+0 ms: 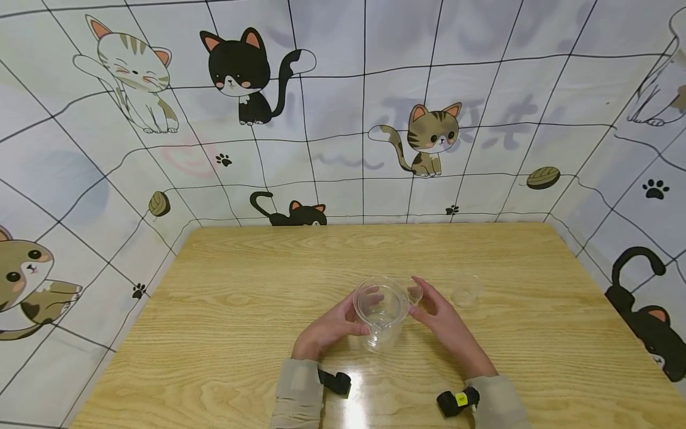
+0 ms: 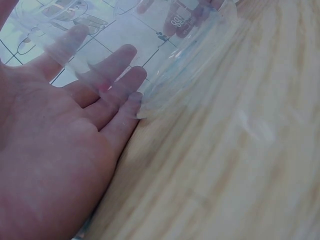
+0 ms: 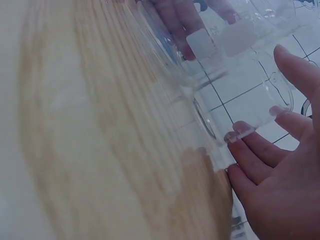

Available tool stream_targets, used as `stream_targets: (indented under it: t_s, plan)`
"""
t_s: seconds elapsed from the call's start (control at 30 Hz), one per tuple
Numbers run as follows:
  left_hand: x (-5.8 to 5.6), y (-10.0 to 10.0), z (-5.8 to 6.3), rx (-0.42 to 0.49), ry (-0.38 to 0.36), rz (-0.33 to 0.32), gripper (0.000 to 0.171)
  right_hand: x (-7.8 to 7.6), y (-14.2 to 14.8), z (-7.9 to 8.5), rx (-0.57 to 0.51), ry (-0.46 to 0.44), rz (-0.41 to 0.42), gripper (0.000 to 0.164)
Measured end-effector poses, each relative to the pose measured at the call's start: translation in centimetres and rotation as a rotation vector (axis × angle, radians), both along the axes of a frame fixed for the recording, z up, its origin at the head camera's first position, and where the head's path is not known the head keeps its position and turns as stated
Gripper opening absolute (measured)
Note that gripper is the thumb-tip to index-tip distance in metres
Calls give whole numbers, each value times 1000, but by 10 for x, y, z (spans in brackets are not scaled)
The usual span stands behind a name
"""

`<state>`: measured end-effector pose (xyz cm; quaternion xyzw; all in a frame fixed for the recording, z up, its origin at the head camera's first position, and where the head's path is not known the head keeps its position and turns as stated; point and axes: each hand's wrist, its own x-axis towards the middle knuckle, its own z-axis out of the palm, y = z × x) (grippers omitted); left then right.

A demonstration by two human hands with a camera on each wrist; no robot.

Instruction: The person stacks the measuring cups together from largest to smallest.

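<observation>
A large clear measuring beaker [image 1: 382, 339] stands on the wooden table between the two hands, its pouring lip facing the person. My left hand [image 1: 339, 322] holds it from the left, with the thumb in front and the fingers around the back, seen through the clear wall. On the beaker's right side, my right hand [image 1: 436, 313] grips a smaller clear cup-like vessel [image 3: 245, 100] between thumb and fingers, close against the beaker. White markings [image 2: 177, 20] show on the beaker's wall in the left wrist view.
Another clear round piece [image 1: 465, 291] lies on the table [image 1: 257, 268] to the right of the hands. Cloth walls [image 1: 332, 119] printed with cats close in the table at the back and sides. A bright reflection shows near the front.
</observation>
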<state>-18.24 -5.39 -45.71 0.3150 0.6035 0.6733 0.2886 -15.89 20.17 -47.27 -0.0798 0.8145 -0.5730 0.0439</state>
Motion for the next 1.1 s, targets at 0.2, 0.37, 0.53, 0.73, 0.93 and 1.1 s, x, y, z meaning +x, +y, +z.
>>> stream_targets:
  t_s: [0.2, 0.37, 0.53, 0.73, 0.93, 1.1]
  plan:
    - [-1, 0, 0, -4, 12, -9, 78, 0, 3, 0, 7, -7, 19, 64]
    - [0, 0, 0, -10, 19, -8, 77, 1, 4, 0, 1, -11, 27, 64]
    - [0, 0, 1, -1, 16, -2, 77, 0, 5, -1, 18, -12, 13, 66]
    - [0, 1, 1, -5, 7, -3, 78, 0, 6, -1, 13, -8, 27, 68]
    - [0, 1, 1, 2, 16, 0, 79, -1, 6, -1, -9, 0, 41, 72]
    - [0, 2, -3, 5, 37, 13, 79, -1, 5, -1, -4, 3, 35, 73]
